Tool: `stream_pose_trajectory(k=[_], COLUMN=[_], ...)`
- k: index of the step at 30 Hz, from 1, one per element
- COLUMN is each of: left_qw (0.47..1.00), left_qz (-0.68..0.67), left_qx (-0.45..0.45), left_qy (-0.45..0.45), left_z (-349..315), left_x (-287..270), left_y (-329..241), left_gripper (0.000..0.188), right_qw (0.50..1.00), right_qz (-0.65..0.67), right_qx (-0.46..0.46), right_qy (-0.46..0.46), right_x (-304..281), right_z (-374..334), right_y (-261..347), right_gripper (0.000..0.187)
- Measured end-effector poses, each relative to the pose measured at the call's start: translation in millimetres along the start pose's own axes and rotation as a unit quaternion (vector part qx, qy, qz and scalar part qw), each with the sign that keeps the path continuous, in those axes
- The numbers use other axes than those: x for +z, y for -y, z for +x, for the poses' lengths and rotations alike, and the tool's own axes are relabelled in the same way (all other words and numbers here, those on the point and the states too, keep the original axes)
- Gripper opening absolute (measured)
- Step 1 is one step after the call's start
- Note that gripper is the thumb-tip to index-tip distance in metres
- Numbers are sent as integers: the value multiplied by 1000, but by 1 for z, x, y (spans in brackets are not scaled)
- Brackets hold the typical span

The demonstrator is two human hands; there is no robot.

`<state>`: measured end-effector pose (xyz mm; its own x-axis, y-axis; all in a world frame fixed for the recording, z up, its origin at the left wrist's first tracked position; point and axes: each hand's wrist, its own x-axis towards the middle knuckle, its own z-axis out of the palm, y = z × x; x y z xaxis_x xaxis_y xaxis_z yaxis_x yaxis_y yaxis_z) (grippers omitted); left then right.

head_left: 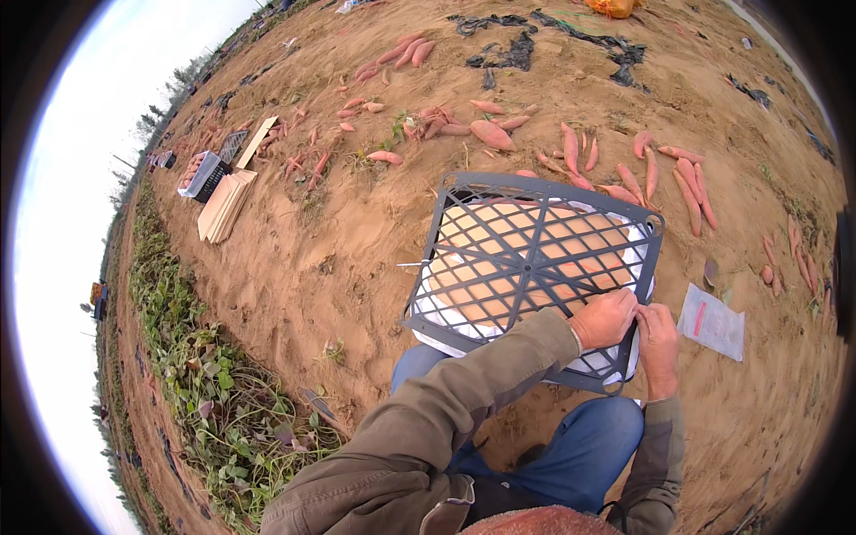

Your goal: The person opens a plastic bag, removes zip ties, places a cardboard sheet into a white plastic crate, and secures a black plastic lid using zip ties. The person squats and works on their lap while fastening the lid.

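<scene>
A black lattice lid (528,267) lies over a crate in front of my knees. Through its openings show a white liner (434,308) and a tan sheet with some pinkish patches. My left hand (606,318) rests at the lid's right edge, fingers closed in a pinch. Just beyond that edge, my right hand (658,343) is closed too, its fingertips meeting the left ones. What they pinch is too small to make out. From the lid's left edge sticks out a thin white strip (410,264), apparently a cable tie.
Sweet potatoes (492,135) lie in groups on the sandy soil beyond the crate. A clear plastic bag (711,322) lies to its right. Farther left are flat boards (226,207) and a filled black crate (212,177). Green vines (218,392) run along the left.
</scene>
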<state>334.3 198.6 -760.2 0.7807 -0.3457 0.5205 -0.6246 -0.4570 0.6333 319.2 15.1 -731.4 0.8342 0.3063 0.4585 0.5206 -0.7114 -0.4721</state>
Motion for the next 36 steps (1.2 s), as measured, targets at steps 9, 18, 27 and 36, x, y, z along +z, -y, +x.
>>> stream_pose_trajectory(k=[9,18,27,36], left_qw=[1000,1000,999,997], left_qz=[22,-15,44,62], left_qx=[13,-3,4,-3], left_qy=[1,-16,15,37], left_z=[-1,0,3,4], left_x=[4,8,3,11], left_y=[-1,-4,-3,5], left_gripper=[9,14,8,6], right_qw=[999,994,988,970], right_qz=[29,-106,-39,121], right_qx=[24,-23,127,208], right_qy=[-12,-29,-73,-25], right_x=[8,9,28,-9], right_z=[-6,1,-5,-21], right_y=[-3,1,-28,-39], right_gripper=[12,6,17,21])
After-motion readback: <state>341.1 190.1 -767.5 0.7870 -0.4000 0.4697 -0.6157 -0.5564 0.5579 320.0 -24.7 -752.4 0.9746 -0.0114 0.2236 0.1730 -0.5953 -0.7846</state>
